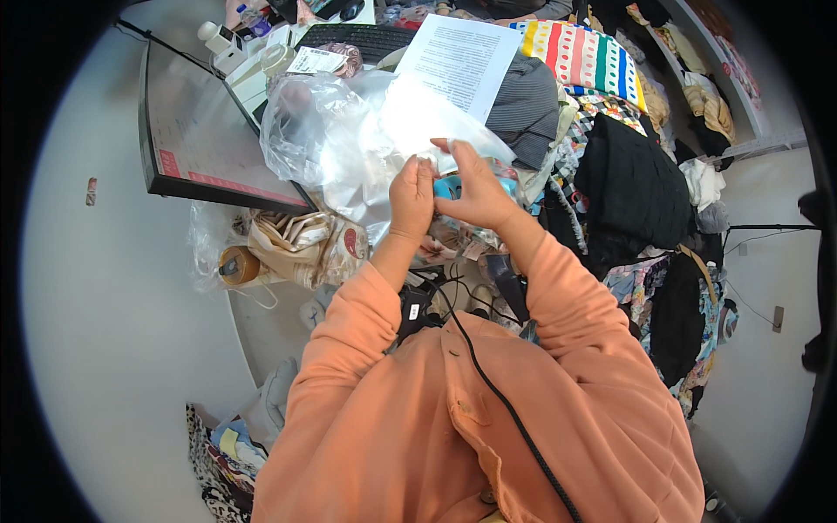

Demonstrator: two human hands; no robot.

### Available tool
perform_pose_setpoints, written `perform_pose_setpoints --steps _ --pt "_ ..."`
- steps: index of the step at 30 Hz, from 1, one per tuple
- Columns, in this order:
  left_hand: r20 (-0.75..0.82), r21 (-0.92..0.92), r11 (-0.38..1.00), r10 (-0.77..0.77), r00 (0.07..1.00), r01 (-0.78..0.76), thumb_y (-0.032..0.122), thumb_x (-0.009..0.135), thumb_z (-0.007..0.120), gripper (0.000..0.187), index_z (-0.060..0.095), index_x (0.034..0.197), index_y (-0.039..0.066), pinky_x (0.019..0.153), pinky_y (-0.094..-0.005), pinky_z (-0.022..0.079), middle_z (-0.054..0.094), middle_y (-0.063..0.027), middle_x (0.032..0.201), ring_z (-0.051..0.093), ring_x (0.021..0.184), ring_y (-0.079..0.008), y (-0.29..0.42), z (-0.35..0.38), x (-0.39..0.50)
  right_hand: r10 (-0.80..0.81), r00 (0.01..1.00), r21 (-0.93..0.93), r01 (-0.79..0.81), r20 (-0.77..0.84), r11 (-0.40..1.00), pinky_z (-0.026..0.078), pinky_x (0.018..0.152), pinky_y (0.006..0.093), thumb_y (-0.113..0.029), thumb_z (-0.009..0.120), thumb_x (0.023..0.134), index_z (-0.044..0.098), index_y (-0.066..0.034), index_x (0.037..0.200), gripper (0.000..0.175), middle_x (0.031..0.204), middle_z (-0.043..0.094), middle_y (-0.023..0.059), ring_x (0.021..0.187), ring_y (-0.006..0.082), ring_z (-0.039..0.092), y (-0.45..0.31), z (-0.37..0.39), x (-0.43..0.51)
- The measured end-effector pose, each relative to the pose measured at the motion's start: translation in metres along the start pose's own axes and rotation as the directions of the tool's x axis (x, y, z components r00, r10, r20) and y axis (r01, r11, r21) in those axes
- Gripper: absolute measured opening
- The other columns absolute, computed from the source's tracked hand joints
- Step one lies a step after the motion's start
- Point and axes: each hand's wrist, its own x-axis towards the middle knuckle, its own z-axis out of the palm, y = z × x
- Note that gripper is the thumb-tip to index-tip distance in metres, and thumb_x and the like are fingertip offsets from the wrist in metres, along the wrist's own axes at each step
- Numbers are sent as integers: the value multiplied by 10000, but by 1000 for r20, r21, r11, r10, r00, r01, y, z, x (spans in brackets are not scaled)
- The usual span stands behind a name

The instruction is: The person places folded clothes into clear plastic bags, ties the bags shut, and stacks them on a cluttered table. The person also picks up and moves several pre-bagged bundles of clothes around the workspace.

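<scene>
Both my hands are over a heap of clear plastic bags (pixel 346 131) at the middle of the cluttered table. My left hand (pixel 412 196) has its fingers curled at the edge of the plastic; whether it grips the film is hidden. Close to its right, my right hand (pixel 474 189) has thumb and fingers spread apart, with nothing seen between them. Partly behind my right hand lies a light blue item (pixel 448 187), its kind unclear. Beyond the hands a printed paper sheet (pixel 467 59) rests by dark grey striped fabric (pixel 526 108).
A monitor (pixel 216 144) stands at the left, above a beige fabric bundle (pixel 294 242) and a brown-lidded container (pixel 239 265). A black keyboard (pixel 353 40) lies at the back. Colourful striped, dotted fabric (pixel 582 59) and folded black fabric (pixel 631 189) are piled at the right.
</scene>
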Motion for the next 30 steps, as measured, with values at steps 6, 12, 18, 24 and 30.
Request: perform_pose_setpoints --steps 6,12,18,24,30 --pt "241 -385 873 -219 946 300 314 1041 463 318 634 955 60 545 -214 346 472 72 699 393 610 -26 45 -18 10 -170 980 -161 185 106 969 343 1081 454 -506 733 752 394 108 1360 928 1429 397 277 1299 421 413 -70 -39 0" --pt "586 -477 737 -139 798 479 332 1040 466 304 595 942 75 524 -194 282 431 60 698 348 593 -34 78 -42 -2 -191 973 -379 226 128 897 264 1116 544 -687 657 745 392 105 1366 1041 1433 387 286 1348 423 365 -117 -49 -18" --pt "606 -444 732 -179 775 517 323 1042 458 283 564 899 103 502 -190 265 417 77 680 334 568 -25 66 -43 -1 -84 989 -200 107 120 974 411 994 474 -555 711 792 493 -7 1292 773 1289 536 215 1188 382 524 -72 -40 -8" --pt "568 -414 738 -249 784 533 365 1042 443 322 535 864 113 470 -199 244 373 88 602 296 516 -25 39 -40 -10 141 966 113 -168 219 979 477 678 371 -344 762 823 535 -68 1187 510 854 659 101 770 277 640 -11 -18 -16" --pt "255 -537 678 -437 863 502 319 1052 419 310 527 905 68 460 -206 237 349 81 597 273 498 -32 26 -20 -7 269 926 44 -290 263 956 459 702 300 -151 605 948 614 -12 962 140 806 623 36 773 137 581 3 -2 -20"
